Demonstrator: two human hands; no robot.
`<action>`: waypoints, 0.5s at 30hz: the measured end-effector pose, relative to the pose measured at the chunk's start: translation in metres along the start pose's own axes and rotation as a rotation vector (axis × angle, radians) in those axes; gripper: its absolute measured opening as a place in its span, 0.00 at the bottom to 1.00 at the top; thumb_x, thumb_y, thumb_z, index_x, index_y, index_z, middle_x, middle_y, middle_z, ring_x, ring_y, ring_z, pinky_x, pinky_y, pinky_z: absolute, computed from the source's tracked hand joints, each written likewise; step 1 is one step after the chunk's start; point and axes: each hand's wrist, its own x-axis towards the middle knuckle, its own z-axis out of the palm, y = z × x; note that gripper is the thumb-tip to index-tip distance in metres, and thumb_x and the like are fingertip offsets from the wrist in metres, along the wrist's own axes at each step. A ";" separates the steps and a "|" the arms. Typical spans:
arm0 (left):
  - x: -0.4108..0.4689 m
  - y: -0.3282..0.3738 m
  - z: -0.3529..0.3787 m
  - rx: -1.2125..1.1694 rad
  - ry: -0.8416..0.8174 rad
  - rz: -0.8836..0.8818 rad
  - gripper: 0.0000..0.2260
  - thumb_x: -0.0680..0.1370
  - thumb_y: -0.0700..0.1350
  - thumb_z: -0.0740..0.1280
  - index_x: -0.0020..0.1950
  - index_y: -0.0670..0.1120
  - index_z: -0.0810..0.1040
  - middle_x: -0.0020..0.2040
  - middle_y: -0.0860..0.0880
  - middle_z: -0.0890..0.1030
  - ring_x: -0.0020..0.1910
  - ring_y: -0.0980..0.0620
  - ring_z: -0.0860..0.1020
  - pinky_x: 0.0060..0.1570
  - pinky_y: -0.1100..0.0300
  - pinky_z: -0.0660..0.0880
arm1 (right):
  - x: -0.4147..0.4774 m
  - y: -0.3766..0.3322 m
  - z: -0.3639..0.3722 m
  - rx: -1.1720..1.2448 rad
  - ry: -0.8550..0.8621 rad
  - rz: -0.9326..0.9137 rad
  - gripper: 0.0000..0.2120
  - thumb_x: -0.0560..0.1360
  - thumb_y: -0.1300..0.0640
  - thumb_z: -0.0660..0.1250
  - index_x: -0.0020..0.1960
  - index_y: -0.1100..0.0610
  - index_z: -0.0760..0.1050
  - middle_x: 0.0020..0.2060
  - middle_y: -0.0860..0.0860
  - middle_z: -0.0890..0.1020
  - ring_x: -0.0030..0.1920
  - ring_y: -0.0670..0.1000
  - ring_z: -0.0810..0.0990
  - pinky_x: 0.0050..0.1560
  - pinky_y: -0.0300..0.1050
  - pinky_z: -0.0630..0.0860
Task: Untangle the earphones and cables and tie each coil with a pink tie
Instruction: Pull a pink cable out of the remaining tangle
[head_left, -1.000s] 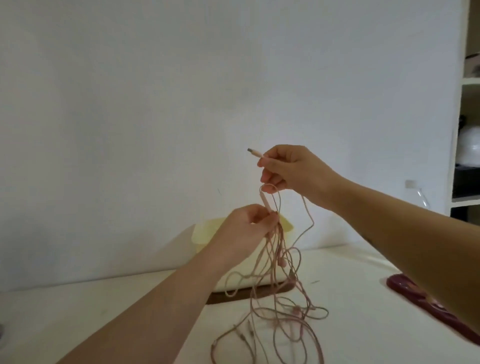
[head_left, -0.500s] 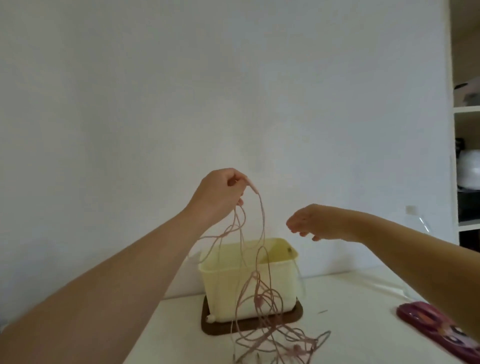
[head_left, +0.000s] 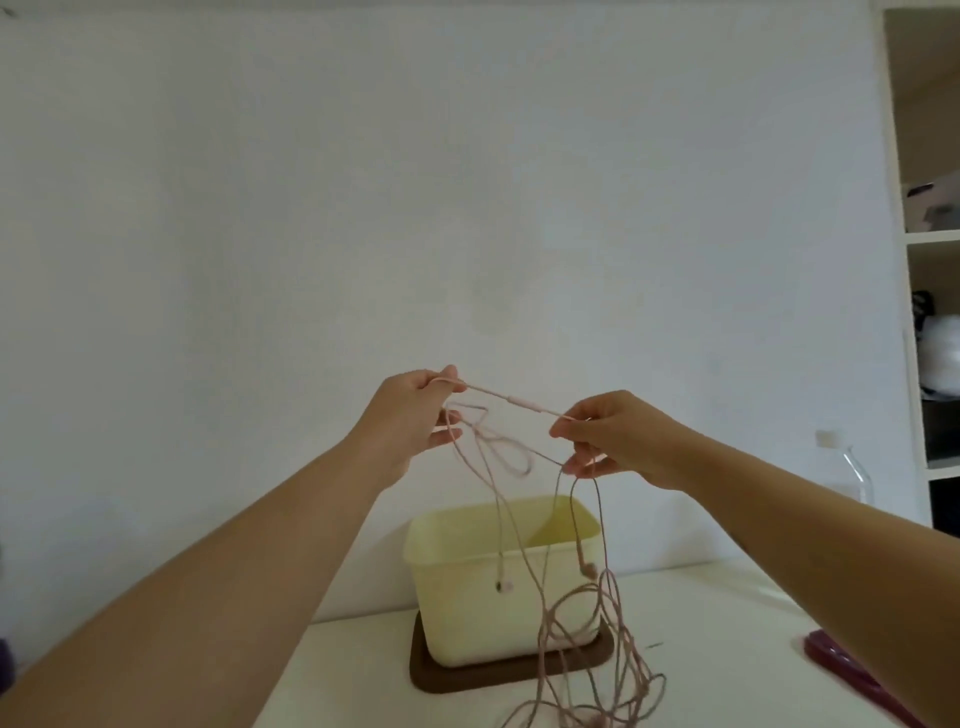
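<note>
Earphone cord (head_left: 519, 401) pinched taut between left hand (head_left: 410, 422) and right hand (head_left: 621, 439); loops (head_left: 605, 631) dangle before yellow bin (head_left: 467, 608).

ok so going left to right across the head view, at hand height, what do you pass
left hand → taut stretch of pink earphone cable pinched between both hands → right hand → clear bottle → shelf unit at the right edge

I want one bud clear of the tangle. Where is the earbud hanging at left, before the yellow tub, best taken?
Pinch its cable just above the earbud, coming from the near side. It hangs alone and nearly straight below the left hand, in front of the yellow tub. The tangled loops lie further right, so nothing crowds that stretch.
</note>
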 end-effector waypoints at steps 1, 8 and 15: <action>0.000 -0.002 0.000 -0.155 0.033 -0.082 0.13 0.81 0.48 0.60 0.44 0.43 0.78 0.36 0.48 0.71 0.37 0.52 0.77 0.46 0.54 0.79 | 0.003 0.003 0.000 0.038 0.088 -0.029 0.07 0.78 0.60 0.65 0.49 0.64 0.78 0.30 0.52 0.79 0.35 0.49 0.82 0.45 0.46 0.81; -0.003 -0.018 -0.013 -0.415 0.072 -0.276 0.19 0.82 0.55 0.55 0.43 0.44 0.78 0.40 0.48 0.80 0.40 0.50 0.78 0.51 0.47 0.75 | 0.016 0.017 0.001 0.250 0.545 -0.059 0.09 0.78 0.59 0.62 0.54 0.61 0.79 0.38 0.48 0.82 0.36 0.47 0.75 0.39 0.41 0.72; 0.004 -0.030 -0.025 -0.354 0.369 -0.058 0.13 0.83 0.45 0.56 0.46 0.42 0.76 0.29 0.50 0.67 0.25 0.56 0.70 0.32 0.60 0.73 | 0.016 0.016 0.005 0.092 0.624 -0.155 0.07 0.78 0.60 0.62 0.53 0.54 0.77 0.43 0.49 0.77 0.29 0.49 0.73 0.21 0.45 0.76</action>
